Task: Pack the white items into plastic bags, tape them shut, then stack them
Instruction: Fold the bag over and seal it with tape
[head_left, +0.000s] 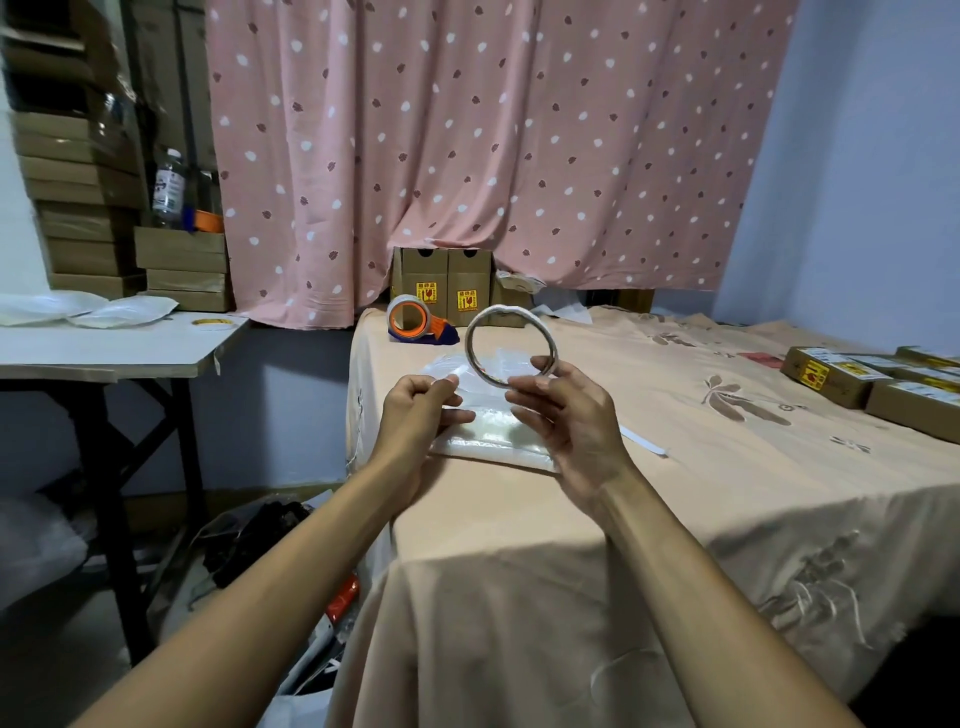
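My right hand (563, 410) holds up a thin, nearly used roll of tape (511, 345) by its lower right edge. My left hand (421, 402) pinches the free strip of tape (457, 370) pulled out to the left of the roll. Both hands hover over a white item in a clear plastic bag (493, 436) lying flat on the peach cloth-covered table (675, 467). More clear plastic bags (441, 366) lie just behind it, partly hidden by my hands.
An orange tape dispenser (415, 319) stands at the table's far edge before two brown cartons (447, 291). Flat brown boxes (878, 382) sit at the right. A white strip (644, 441) lies right of the bag. A side table (119, 345) with white packs stands left.
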